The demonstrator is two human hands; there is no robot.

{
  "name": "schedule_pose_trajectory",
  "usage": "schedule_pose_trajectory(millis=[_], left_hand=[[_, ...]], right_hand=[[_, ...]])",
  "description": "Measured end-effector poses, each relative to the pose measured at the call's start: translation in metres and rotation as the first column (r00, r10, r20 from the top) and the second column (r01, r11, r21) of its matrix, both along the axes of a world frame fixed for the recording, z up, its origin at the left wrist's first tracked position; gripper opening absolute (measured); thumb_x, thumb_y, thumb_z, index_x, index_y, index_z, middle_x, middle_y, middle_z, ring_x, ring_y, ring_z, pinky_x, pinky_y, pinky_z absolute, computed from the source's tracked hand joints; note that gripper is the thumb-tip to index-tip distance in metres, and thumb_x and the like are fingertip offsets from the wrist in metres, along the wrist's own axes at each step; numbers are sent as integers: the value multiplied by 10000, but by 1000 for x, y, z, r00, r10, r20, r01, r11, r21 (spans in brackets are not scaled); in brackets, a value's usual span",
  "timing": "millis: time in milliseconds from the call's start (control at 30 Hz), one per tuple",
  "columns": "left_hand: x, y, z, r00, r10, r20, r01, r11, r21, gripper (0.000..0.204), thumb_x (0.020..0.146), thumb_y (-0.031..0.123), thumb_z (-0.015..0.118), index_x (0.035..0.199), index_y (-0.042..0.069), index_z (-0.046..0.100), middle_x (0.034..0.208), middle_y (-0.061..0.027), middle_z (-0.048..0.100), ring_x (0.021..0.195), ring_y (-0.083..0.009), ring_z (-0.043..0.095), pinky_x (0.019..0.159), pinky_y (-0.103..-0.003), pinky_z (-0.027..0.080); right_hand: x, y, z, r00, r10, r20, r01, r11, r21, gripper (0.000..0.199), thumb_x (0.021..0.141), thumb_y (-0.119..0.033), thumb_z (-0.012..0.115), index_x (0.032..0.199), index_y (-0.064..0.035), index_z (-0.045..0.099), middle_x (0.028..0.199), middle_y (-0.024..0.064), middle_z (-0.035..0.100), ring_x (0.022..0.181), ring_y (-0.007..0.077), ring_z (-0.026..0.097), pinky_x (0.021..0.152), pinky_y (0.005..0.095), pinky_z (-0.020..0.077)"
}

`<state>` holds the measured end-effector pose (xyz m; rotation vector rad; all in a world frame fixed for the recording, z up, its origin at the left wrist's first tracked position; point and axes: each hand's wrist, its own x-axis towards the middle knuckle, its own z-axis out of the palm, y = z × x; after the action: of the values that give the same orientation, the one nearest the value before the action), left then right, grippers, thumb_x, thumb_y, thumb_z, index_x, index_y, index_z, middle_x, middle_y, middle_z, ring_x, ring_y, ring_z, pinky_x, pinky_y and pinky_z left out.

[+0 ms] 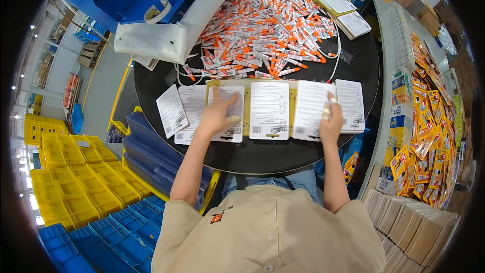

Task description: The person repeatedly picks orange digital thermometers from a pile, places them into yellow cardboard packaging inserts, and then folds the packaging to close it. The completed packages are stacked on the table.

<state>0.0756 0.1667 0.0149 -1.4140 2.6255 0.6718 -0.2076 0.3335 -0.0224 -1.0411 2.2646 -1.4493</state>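
Observation:
My left hand (221, 112) lies with fingers spread on a white printed blister card (231, 131), whose slotted end points toward me. On the right edge of another white card (309, 108) rest the outstretched fingers of my right hand (331, 120); that card is slightly tilted and blurred. Tape wraps some fingertips. Between my hands, a third white card (269, 111) lies on a yellow tray (246, 114). More cards lie at both ends, including a slanted card (172, 110) at the left and a card (352, 106) beyond my right hand.
A large heap of small tubes with orange caps (268, 25) covers the far part of the round black table (242, 161). A blue machine (136, 5) stands far left. Yellow crates (76, 187) and blue crates (116, 232) stack at left; packaged cards (424, 141) fill the right side.

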Motion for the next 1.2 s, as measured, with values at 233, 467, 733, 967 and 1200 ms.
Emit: schedule_pose_trajectory(millis=[233, 467, 733, 967, 1200], left_hand=[[-54, 3, 11, 973, 164, -160, -164, 986, 13, 690, 817, 340, 671, 1430, 269, 362, 1499, -313, 77, 1010, -412, 607, 835, -430, 513], [-96, 45, 3, 975, -177, 135, 172, 984, 45, 836, 735, 271, 747, 1447, 201, 313, 1465, -365, 126, 783, -442, 650, 700, -436, 541], [-56, 37, -3, 974, -212, 78, 209, 977, 44, 742, 770, 262, 696, 1429, 246, 355, 1508, -284, 111, 963, -389, 634, 795, -423, 531], [-6, -34, 16, 999, -39, 26, 42, 994, -104, 628, 820, 115, 598, 1412, 186, 401, 1526, -220, 144, 1032, -367, 604, 867, -404, 496], [-41, 34, 30, 832, 209, -514, -79, 961, 264, 187, 884, 64, 573, 1065, 24, 599, 771, -124, 655, 627, -165, 670, 572, -314, 515]], right_hand=[[3, -7, -27, 741, 304, -599, 192, 758, 623, 469, 928, -299, 462, 1383, -182, 455, 1494, 200, 216, 1406, 395, 137, 1068, 664, 96], [-204, 2, -67, 791, -433, -433, 612, 554, 565, 572, 933, -534, 390, 1316, -117, 464, 1271, 239, 499, 1165, 430, 495, 923, 531, 413], [-219, 58, -146, 756, -605, -251, 641, 605, 472, 612, 960, -512, 302, 1106, 6, 592, 1089, 273, 613, 1045, 467, 553, 894, 514, 428], [-3, 108, -128, 826, -563, 20, 545, 807, 226, 496, 996, -385, 381, 964, 96, 496, 932, 324, 565, 931, 485, 530, 798, 489, 408], [62, 148, -34, 674, 199, 711, -381, 918, 105, 437, 1000, -316, 380, 876, 25, 623, 639, 93, 624, 503, 149, 611, 482, 255, 486]])
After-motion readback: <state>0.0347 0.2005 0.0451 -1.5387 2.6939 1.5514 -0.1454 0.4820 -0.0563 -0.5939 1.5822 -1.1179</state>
